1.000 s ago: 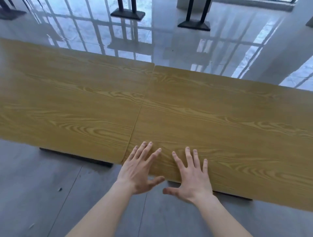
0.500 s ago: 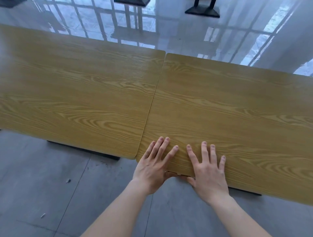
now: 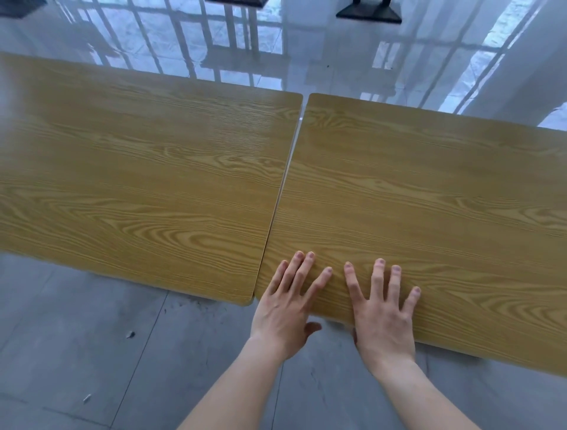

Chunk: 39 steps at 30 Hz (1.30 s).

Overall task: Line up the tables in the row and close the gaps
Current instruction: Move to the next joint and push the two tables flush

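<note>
Surroundings: glossy pale floor (image 3: 337,61) beyond the tabletops, mirroring window bars; two black pedestal bases at the top edge, one (image 3: 368,13) right of centre, another (image 3: 234,2) cut off by the frame. Matte grey tiles (image 3: 76,337) on the near side, with two small scraps of debris (image 3: 130,334) and (image 3: 86,398). Nothing lying on either top. Two wood-grain tables side by side: left table (image 3: 138,184) filling the left half of the view, right table (image 3: 429,199) running off the right edge. Yellow-brown laminate, bold cathedral grain, rounded corners. Narrow seam between them, slightly wider at the far end where a sliver of bright floor shows through, nearly shut at the near end. Near edges not flush: right table's front edge sits closer to the wearer than the left table's. Left hand (image 3: 283,310) flat on the right table's near corner just beside the seam, fingers spread over the top, thumb hooked below the edge. Right hand (image 3: 383,316) flat on the same table just to the right, fingers spread, thumb hidden under the edge. Both hands clamped on the front edge of the right table, bare forearms entering from the bottom.
</note>
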Tool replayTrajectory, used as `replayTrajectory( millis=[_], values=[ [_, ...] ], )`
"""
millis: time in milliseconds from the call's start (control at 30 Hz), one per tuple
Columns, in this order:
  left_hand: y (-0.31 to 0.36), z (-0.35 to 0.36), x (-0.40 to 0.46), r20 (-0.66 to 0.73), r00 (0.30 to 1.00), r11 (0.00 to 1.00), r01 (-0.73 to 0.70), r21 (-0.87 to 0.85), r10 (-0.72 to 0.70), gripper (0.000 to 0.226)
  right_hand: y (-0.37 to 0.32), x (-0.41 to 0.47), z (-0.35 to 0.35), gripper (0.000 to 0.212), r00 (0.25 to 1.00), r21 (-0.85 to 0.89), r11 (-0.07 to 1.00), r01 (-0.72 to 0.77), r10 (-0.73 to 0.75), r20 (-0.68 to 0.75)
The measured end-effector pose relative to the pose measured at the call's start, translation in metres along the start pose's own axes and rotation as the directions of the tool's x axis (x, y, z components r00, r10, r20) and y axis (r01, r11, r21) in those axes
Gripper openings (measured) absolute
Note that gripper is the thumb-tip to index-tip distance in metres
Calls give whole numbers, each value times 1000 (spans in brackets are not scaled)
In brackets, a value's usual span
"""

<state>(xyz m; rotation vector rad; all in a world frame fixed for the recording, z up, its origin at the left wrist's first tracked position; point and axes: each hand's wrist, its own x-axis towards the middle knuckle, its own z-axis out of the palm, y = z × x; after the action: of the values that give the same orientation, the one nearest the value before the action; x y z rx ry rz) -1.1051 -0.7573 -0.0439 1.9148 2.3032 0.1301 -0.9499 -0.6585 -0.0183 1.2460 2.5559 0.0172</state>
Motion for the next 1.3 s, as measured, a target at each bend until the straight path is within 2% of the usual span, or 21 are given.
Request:
replayTrajectory(
  millis=[233,700,933,1100,1300],
  values=[
    [-1,3,1,-68,998,1000,12,-24,-14,111,-3,5,9,110,998,-25,1000,5,-7,-66],
    [7,5,-19,-91,995,997,44,-59,-50,108,0,-9,16,97,993,-33,996,82,-84,-84],
    [6,4,-20,-76,996,998,39,-56,-43,104,-1,-10,18,103,992,-6,997,76,-76,-103],
    [2,-3,-20,-49,999,996,-16,-92,11,95,-5,-11,11,101,996,31,998,51,-49,-68],
    [-10,-6,-28,-74,997,996,6,-90,-13,86,-8,-12,6,125,999,27,1000,-4,6,-53]
  ],
)
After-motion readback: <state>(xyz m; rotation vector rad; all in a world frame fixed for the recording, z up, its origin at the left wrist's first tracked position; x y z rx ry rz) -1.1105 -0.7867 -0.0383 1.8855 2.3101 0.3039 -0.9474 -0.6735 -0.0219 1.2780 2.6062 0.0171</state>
